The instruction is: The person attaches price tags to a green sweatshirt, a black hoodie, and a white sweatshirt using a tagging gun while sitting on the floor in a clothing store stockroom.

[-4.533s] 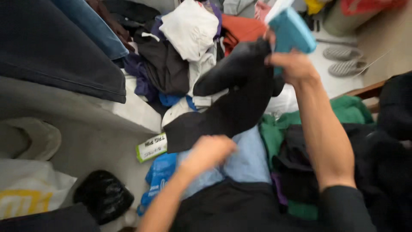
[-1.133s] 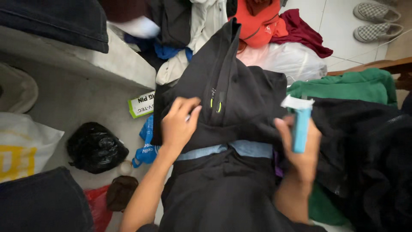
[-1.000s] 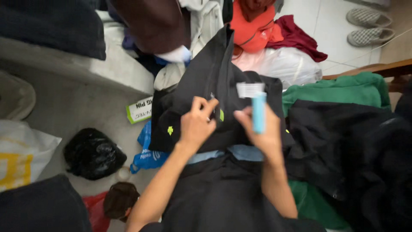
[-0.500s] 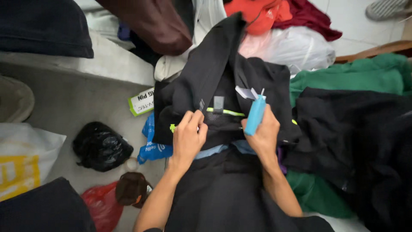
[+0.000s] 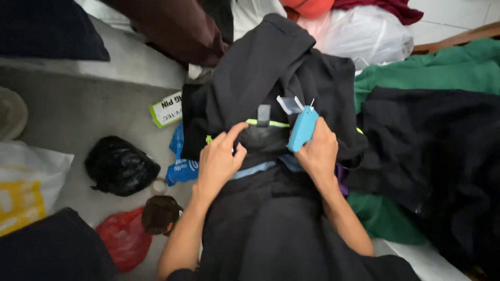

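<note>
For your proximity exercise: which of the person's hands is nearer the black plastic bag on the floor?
Left. The left hand lies on the dark garment, just right of the black plastic bag; the right hand is farther right, gripping a blue tool.

head camera — looking down, close

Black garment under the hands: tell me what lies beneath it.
Under the black garment a light blue cloth peeks out between the left hand and right hand. Whatever lies deeper is covered.
</note>
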